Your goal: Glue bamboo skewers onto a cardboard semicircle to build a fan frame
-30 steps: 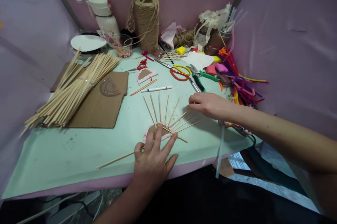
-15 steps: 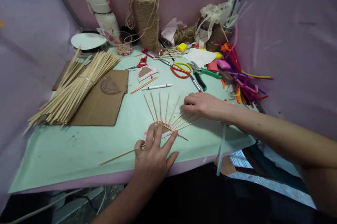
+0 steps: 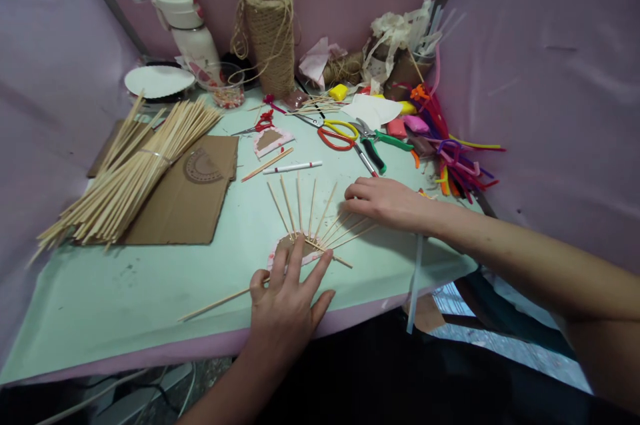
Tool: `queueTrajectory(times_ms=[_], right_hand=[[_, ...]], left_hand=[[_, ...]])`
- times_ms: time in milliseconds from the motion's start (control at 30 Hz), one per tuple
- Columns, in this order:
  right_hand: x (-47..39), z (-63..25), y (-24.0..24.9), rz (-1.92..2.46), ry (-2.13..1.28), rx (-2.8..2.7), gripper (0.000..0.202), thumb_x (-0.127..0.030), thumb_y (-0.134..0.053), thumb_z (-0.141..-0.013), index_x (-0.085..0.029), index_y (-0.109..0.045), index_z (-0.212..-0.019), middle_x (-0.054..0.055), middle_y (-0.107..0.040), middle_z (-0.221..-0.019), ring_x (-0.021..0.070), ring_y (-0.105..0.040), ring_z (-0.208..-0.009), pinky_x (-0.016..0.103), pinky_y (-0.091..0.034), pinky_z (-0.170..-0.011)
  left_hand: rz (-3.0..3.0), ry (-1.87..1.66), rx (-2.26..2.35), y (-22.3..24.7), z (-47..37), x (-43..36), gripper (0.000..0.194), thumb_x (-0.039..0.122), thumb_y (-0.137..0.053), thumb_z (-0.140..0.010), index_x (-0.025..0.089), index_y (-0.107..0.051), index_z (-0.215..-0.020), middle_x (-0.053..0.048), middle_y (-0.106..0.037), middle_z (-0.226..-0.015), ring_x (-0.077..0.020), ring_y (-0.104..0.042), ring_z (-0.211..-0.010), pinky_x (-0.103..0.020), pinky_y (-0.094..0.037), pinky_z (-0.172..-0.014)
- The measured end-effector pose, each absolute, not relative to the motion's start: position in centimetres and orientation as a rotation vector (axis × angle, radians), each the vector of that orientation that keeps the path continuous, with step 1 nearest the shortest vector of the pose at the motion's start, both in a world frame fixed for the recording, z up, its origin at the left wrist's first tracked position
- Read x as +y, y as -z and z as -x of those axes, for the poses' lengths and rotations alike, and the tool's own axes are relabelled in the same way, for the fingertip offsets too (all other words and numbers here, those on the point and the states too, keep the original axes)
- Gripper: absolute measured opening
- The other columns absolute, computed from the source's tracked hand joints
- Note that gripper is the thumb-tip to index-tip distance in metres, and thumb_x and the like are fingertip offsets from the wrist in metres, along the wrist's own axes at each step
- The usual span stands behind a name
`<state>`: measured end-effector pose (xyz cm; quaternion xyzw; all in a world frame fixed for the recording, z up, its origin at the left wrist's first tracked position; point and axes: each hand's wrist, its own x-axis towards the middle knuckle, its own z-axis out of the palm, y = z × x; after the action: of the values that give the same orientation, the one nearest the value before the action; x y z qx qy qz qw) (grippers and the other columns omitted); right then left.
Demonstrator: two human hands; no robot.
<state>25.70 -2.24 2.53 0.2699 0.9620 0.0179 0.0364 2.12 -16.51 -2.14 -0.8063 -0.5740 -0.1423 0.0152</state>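
My left hand (image 3: 287, 298) lies with its fingers spread over a small cardboard piece (image 3: 305, 246) edged in pink and white. Several thin sticks (image 3: 299, 202) fan out from that piece across the table. A short stick (image 3: 343, 262) crosses it under my fingertips, and a longer stick (image 3: 215, 304) reaches left from beside my hand. At the right side of the fan, my right hand (image 3: 373, 200) rests over the outer ends of the sticks, its fingers curled together. What lies beneath those fingers is hidden.
Left: a stick bundle (image 3: 145, 172) on cardboard (image 3: 200, 212). Behind: scissors (image 3: 337, 135), pruning shears (image 3: 373, 145), a pen (image 3: 293, 167) and a second edged piece (image 3: 273, 141). Farther back stand a bottle (image 3: 193, 35) and twine (image 3: 273, 38). Pipe cleaners (image 3: 463, 162) lie right.
The whole view has shifted slightly, with table items appearing a little farther left. Both hands keep nearly the same pose and place among the sticks.
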Motion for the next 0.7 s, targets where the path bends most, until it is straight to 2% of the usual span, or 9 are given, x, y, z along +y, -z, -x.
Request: queueTrajectory(times_ms=[167, 433, 700], right_hand=[[-2.0, -25.5, -2.6, -0.839, -0.07, 2.963, 0.023, -0.016, -0.046, -0.095, -0.02, -0.066, -0.107, 0.008, -0.065, -0.102, 0.0219, -0.054, -0.092, 0.032, -0.041, -0.072], [-2.0, -28.1, -3.0, -1.098, -0.081, 2.969, 0.023, -0.016, -0.045, -0.096, -0.017, -0.066, -0.106, 0.01, -0.063, -0.102, 0.0213, -0.053, -0.091, 0.03, -0.039, -0.071], [-1.0, -26.2, -2.0, -0.903, 0.005, 2.993, 0.02, -0.018, -0.046, -0.098, -0.017, -0.066, -0.1, 0.008, -0.064, -0.098, 0.0206, -0.052, -0.091, 0.03, -0.039, -0.073]], left_hand=[[2.49, 0.469, -1.757, 2.4, -2.1, -16.5, 0.044, 0.055, -0.055, -0.087, 0.045, -0.056, -0.13, -0.005, -0.048, -0.148, -0.0293, -0.05, -0.126, -0.043, -0.028, -0.088], [2.44, 0.502, -1.617, 2.9, -1.9, -16.4, 0.044, 0.051, -0.053, -0.09, 0.04, -0.056, -0.132, -0.009, -0.048, -0.147, -0.0293, -0.05, -0.125, -0.044, -0.028, -0.087], [2.48, 0.487, -1.627, 2.5, -1.9, -16.4, 0.043, 0.05, -0.054, -0.089, 0.041, -0.057, -0.131, -0.009, -0.049, -0.147, -0.0305, -0.05, -0.126, -0.045, -0.029, -0.086]])
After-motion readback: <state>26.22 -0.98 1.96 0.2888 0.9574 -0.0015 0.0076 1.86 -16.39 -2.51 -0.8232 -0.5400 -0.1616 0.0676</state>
